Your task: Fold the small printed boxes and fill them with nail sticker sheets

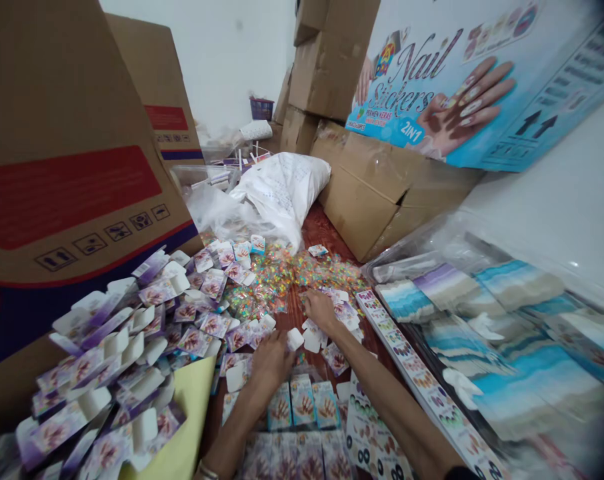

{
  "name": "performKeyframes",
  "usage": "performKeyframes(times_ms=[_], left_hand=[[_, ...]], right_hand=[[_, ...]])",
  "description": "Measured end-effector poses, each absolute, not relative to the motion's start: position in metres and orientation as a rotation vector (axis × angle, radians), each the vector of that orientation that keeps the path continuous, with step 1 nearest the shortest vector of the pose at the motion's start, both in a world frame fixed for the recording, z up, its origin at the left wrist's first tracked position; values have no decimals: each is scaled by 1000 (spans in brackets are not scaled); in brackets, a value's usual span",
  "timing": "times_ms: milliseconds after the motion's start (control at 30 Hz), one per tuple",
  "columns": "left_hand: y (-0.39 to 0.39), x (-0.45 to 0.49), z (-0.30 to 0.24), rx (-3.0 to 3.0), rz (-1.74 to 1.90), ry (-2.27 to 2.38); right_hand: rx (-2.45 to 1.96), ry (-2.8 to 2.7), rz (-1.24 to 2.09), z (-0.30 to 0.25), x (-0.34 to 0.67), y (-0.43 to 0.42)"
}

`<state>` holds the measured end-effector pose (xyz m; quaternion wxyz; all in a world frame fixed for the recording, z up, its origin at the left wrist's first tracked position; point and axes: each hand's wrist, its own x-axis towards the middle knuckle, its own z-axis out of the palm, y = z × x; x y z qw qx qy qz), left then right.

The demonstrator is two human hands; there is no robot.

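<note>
The nail-sticker cards (237,337) lie loose on the wooden table (313,230) before me: light, stiff, slick, best taken by their white tabs (295,339). My left hand (271,363) and right hand (320,311) curl down among them; whether either pinches, I cannot tell.

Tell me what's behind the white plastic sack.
Behind the white plastic sack sit a clear plastic tub, off to its left, and farther back a purple basket. Whatever lies directly behind the sack's bulk is hidden.
</note>
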<state>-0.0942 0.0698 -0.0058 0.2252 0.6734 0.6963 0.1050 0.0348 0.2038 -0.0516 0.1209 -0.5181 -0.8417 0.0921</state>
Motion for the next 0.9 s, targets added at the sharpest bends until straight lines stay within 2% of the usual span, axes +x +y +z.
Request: performKeyframes(times_ms=[200, 333, 500, 700, 900], left_hand=[[48, -107, -4, 1795, 766, 1892], [44, -110, -12, 1761, 1053, 1889], [53, -101, -11, 1937, 1097, 1928], [55, -91, -4, 1926, 1040, 2066], [46, -96, -16, 2124, 837, 2251]], right_hand=[[-1533, -2080, 541, -46, 47, 207], [-1458, -1859, 749, -24, 54, 194], [-1344, -1695, 825, 8, 49, 145], [-1074, -1842, 524, 2, 23, 98], [-1215, -1983, 829, 4, 22, 93]])
